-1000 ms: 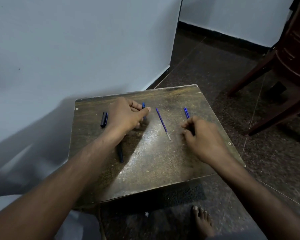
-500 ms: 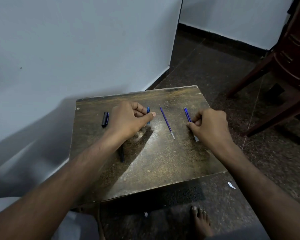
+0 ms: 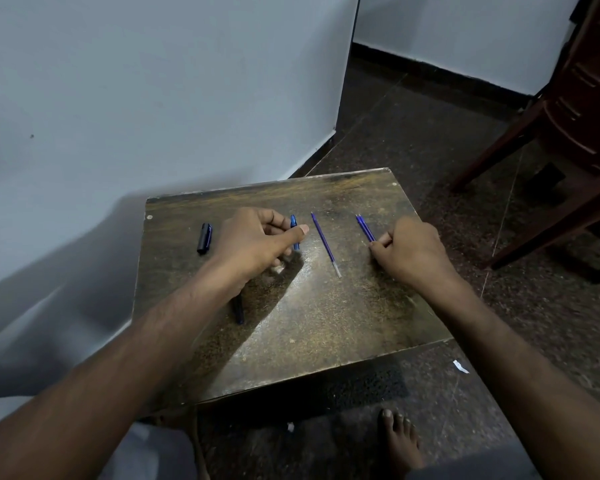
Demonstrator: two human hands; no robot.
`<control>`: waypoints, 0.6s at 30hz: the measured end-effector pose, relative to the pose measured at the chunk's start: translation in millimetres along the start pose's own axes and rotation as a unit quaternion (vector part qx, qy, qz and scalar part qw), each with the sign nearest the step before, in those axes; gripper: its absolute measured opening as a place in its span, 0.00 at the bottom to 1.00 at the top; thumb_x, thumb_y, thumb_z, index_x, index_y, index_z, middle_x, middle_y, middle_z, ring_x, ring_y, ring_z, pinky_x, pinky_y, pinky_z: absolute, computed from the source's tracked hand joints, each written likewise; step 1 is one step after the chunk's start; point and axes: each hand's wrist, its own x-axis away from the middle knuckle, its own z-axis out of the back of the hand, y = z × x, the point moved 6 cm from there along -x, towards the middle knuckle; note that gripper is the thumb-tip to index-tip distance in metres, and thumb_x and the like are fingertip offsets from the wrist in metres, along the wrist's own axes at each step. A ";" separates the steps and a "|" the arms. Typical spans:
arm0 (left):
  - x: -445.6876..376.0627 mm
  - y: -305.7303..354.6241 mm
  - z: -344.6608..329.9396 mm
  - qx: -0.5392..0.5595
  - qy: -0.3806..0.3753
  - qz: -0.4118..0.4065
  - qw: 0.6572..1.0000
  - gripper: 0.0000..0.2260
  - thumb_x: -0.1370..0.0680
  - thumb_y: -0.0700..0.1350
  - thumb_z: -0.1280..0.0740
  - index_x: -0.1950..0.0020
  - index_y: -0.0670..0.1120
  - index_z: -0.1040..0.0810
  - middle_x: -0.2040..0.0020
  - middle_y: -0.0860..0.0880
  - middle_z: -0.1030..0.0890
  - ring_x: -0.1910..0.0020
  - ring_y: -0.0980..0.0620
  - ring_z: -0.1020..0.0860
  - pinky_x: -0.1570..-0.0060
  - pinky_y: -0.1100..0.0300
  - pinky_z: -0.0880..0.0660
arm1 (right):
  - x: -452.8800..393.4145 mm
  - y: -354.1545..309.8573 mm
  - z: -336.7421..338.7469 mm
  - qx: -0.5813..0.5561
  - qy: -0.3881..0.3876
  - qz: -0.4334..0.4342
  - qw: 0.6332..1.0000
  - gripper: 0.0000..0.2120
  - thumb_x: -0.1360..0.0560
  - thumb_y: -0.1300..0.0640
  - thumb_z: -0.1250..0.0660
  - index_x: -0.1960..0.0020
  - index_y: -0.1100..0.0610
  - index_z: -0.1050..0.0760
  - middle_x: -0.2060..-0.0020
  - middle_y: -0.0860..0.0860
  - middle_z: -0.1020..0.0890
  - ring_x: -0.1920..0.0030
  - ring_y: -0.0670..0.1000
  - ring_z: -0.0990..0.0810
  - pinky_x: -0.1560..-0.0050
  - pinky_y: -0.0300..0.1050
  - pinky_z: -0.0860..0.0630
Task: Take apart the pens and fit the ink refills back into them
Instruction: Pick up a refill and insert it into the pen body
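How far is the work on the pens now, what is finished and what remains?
Done: one refill lies bare on the table, and a dark cap lies apart. In hand: the left hand holds a blue pen part; the right hand grips what look like two thin refills. Left: no refill is fitted back yet. A dark piece lies under the left forearm.

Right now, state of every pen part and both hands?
left hand: closed on blue pen barrel
right hand: closed on two blue refills
loose refill: flat on table, untouched
black cap: lying free
dark pen part: partly hidden under left forearm
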 end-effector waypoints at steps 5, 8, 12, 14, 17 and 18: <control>3.2 1.7 -2.5 -0.024 -0.018 0.002 1.000 0.10 0.24 0.54 0.19 0.50 0.49 0.12 0.62 0.52 0.10 0.68 0.55 0.13 0.63 0.61 0.14 | 1.6 -3.6 -1.7 0.030 -0.011 0.011 0.999 0.16 0.18 0.54 0.32 0.60 0.61 0.17 0.58 0.60 0.15 0.54 0.61 0.16 0.52 0.53 0.18; 4.5 2.7 -2.6 -0.038 -0.022 0.002 0.999 0.09 0.24 0.53 0.19 0.50 0.49 0.11 0.61 0.51 0.10 0.64 0.54 0.11 0.63 0.65 0.16 | 2.8 -3.9 -0.5 0.030 -0.007 0.019 0.999 0.16 0.18 0.54 0.32 0.59 0.61 0.15 0.57 0.59 0.14 0.53 0.61 0.15 0.49 0.56 0.16; 4.1 1.7 -1.3 -0.046 -0.028 0.016 0.998 0.09 0.24 0.53 0.19 0.49 0.50 0.11 0.58 0.50 0.10 0.62 0.51 0.10 0.62 0.61 0.14 | 4.1 -3.3 0.4 0.024 0.003 0.026 0.999 0.15 0.18 0.55 0.33 0.58 0.62 0.15 0.57 0.59 0.13 0.52 0.61 0.15 0.49 0.58 0.16; 3.2 -0.6 -0.4 -0.035 -0.027 0.022 0.999 0.09 0.25 0.54 0.18 0.50 0.51 0.11 0.59 0.50 0.10 0.64 0.53 0.11 0.62 0.61 0.14 | 4.6 -3.7 0.9 0.019 0.004 0.032 0.999 0.16 0.18 0.57 0.33 0.60 0.63 0.15 0.59 0.59 0.14 0.53 0.61 0.15 0.51 0.58 0.16; 0.0 -5.0 0.1 0.024 -0.029 0.035 0.999 0.09 0.25 0.52 0.18 0.50 0.48 0.11 0.60 0.49 0.10 0.62 0.55 0.12 0.56 0.59 0.13 | 7.1 -4.7 3.5 0.022 0.017 0.037 0.999 0.18 0.20 0.59 0.34 0.68 0.63 0.23 0.67 0.59 0.19 0.56 0.64 0.16 0.58 0.54 0.21; -1.3 -5.6 0.3 0.064 -0.032 0.042 0.997 0.09 0.24 0.50 0.18 0.49 0.46 0.11 0.60 0.48 0.10 0.61 0.55 0.12 0.55 0.59 0.13 | 7.0 -5.4 5.0 0.017 0.025 0.046 0.998 0.18 0.19 0.59 0.34 0.68 0.62 0.23 0.68 0.59 0.18 0.57 0.65 0.16 0.57 0.53 0.21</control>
